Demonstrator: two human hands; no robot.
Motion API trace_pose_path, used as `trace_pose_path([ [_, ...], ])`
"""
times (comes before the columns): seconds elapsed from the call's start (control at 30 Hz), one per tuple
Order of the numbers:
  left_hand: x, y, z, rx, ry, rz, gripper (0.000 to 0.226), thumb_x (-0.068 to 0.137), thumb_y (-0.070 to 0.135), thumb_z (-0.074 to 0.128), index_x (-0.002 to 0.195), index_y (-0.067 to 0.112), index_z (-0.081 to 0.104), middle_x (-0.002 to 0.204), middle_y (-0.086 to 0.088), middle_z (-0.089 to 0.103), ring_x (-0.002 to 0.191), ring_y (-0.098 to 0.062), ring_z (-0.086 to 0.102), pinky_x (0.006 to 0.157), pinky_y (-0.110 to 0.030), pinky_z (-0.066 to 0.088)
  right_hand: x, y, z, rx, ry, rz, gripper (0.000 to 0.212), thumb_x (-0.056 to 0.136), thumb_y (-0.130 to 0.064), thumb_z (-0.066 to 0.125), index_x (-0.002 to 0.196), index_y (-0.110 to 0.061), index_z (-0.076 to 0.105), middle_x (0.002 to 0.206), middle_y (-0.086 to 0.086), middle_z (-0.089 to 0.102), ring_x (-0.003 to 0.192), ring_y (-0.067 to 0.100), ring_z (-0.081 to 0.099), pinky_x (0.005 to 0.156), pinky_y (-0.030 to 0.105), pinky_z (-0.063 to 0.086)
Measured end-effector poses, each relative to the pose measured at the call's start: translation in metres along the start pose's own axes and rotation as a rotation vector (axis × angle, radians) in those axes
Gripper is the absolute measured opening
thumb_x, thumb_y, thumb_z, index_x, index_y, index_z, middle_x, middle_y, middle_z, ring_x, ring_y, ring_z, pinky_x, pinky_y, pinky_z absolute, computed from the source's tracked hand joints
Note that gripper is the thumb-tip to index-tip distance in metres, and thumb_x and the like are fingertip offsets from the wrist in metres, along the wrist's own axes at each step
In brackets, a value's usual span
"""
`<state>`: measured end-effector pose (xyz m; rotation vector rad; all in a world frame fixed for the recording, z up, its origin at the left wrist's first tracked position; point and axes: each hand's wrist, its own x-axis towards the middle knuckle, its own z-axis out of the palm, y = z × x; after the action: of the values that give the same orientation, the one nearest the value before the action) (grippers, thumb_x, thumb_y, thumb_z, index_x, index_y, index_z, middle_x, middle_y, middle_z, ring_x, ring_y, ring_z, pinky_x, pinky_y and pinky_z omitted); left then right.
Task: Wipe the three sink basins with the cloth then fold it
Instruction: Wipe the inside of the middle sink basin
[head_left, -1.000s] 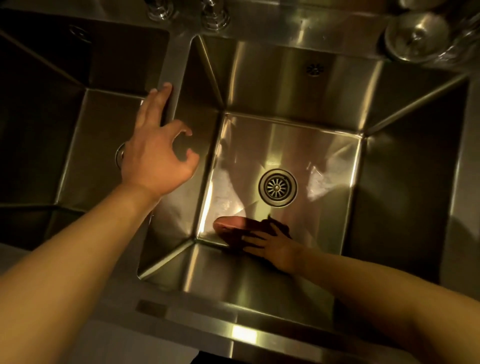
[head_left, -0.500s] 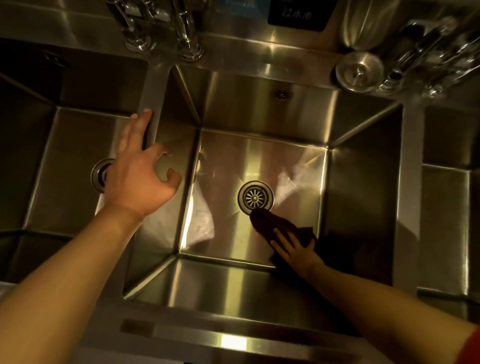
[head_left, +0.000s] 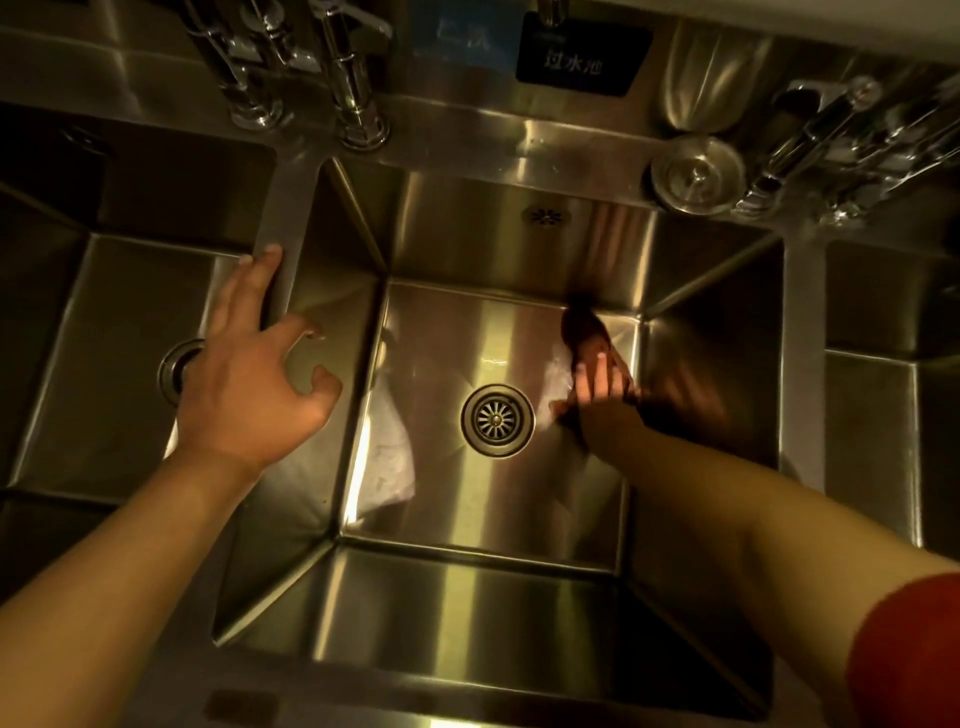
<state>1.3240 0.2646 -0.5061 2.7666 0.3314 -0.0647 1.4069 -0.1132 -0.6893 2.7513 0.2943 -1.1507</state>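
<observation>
While left hand (head_left: 249, 384), fingers spread, is bracing us on divider (head_left: 283, 208), we are pressing cloth (head_left: 587, 332) flat under right hand (head_left: 602, 387), scrubbing middle basin (head_left: 467, 249) floor.

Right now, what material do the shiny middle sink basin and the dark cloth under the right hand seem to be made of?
The shiny middle sink basin looks like brushed stainless steel: its walls give streaky light bands and soft reflections. The dark cloth seems a soft fabric, matte and reddish-brown, since it bunches beside the fingers of the right hand pressing it. The kind of fibre cannot be told.
</observation>
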Motion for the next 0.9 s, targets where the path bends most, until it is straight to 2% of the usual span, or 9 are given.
trace_pose_path([
  [0.13, -0.001, 0.0, 0.001, -0.017, 0.011, 0.012, 0.029, 0.077, 0.028, 0.079, 0.105, 0.026, 0.071, 0.173, 0.016, 0.01, 0.161, -0.014, 0.007, 0.088, -0.058, 0.053, 0.038, 0.006, -0.037, 0.108, -0.072, 0.06, 0.083, 0.101, -0.067, 0.025, 0.162, -0.023, -0.012, 0.167, 0.013, -0.022, 0.156, 0.036, -0.011, 0.123, 0.061, 0.004],
  [0.37, 0.001, -0.005, 0.002, -0.034, 0.035, 0.057, 0.028, 0.077, 0.03, 0.077, 0.104, 0.027, 0.07, 0.173, 0.013, 0.011, 0.161, -0.017, 0.009, 0.091, -0.055, 0.052, 0.016, -0.011, -0.019, 0.183, -0.07, 0.08, 0.074, 0.107, -0.056, 0.024, 0.162, -0.019, -0.008, 0.168, 0.015, -0.019, 0.156, 0.038, -0.009, 0.124, 0.059, 0.002],
  [0.47, 0.002, -0.006, 0.003, -0.04, 0.053, 0.101, 0.028, 0.076, 0.03, 0.077, 0.102, 0.024, 0.071, 0.172, 0.008, 0.016, 0.161, -0.021, 0.012, 0.09, -0.054, 0.053, -0.043, -0.03, 0.007, 0.197, 0.029, -0.084, 0.067, 0.109, -0.041, 0.017, 0.153, 0.006, 0.034, 0.157, 0.038, 0.026, 0.146, 0.053, 0.029, 0.118, 0.061, 0.029],
  [0.53, 0.001, -0.006, 0.004, -0.035, 0.062, 0.079, 0.027, 0.075, 0.03, 0.078, 0.101, 0.024, 0.071, 0.172, 0.007, 0.016, 0.16, -0.021, 0.012, 0.092, -0.053, 0.052, -0.078, -0.047, 0.032, 0.058, 0.003, -0.206, 0.051, 0.102, -0.043, 0.049, 0.126, -0.003, 0.071, 0.131, 0.025, 0.065, 0.13, 0.048, 0.054, 0.105, 0.055, 0.049],
  [0.63, 0.004, -0.008, 0.007, -0.031, 0.06, 0.104, 0.031, 0.075, 0.03, 0.08, 0.104, 0.023, 0.072, 0.173, 0.005, 0.015, 0.161, -0.021, 0.01, 0.111, -0.049, 0.041, -0.128, -0.073, 0.053, 0.079, 0.025, -0.113, 0.043, 0.106, -0.042, 0.031, 0.135, -0.036, 0.062, 0.143, -0.005, 0.061, 0.153, 0.031, 0.003, 0.128, 0.033, 0.001],
  [0.67, 0.004, -0.01, 0.007, -0.037, 0.068, 0.128, 0.032, 0.075, 0.029, 0.08, 0.105, 0.021, 0.073, 0.173, 0.001, 0.016, 0.161, -0.023, 0.011, 0.116, -0.045, 0.035, -0.133, -0.078, 0.052, 0.206, -0.072, -0.068, 0.041, 0.107, -0.038, 0.037, 0.14, -0.03, 0.059, 0.148, 0.001, 0.056, 0.155, 0.028, 0.007, 0.128, 0.033, 0.005],
  [0.73, 0.001, -0.012, 0.006, -0.046, 0.072, 0.133, 0.039, 0.074, 0.029, 0.081, 0.11, 0.018, 0.072, 0.173, -0.003, 0.019, 0.16, -0.027, 0.014, 0.12, -0.04, 0.027, -0.146, -0.089, 0.043, 0.454, -0.38, -0.159, 0.045, 0.101, -0.026, 0.058, 0.142, -0.006, 0.054, 0.147, 0.017, 0.053, 0.145, 0.033, 0.041, 0.119, 0.041, 0.034],
  [0.8, 0.0, -0.009, 0.003, -0.036, 0.049, 0.112, 0.053, 0.074, 0.031, 0.079, 0.125, 0.018, 0.067, 0.173, -0.003, 0.018, 0.16, -0.026, 0.013, 0.121, -0.042, 0.029, -0.162, -0.103, 0.023, 0.551, -0.386, -0.106, 0.041, 0.093, -0.022, 0.07, 0.127, -0.001, 0.063, 0.128, 0.022, 0.064, 0.113, 0.03, 0.064, 0.098, 0.038, 0.051],
  [0.9, 0.0, -0.004, 0.0, -0.019, 0.002, 0.099, 0.08, 0.077, 0.035, 0.075, 0.15, 0.02, 0.045, 0.172, -0.003, 0.019, 0.16, -0.027, 0.012, 0.12, -0.047, 0.035, -0.192, -0.115, 0.0, 0.431, -0.531, -0.046, 0.025, 0.09, -0.02, 0.062, 0.109, -0.006, 0.07, 0.102, 0.017, 0.071, 0.084, 0.025, 0.064, 0.078, 0.033, 0.055],
])
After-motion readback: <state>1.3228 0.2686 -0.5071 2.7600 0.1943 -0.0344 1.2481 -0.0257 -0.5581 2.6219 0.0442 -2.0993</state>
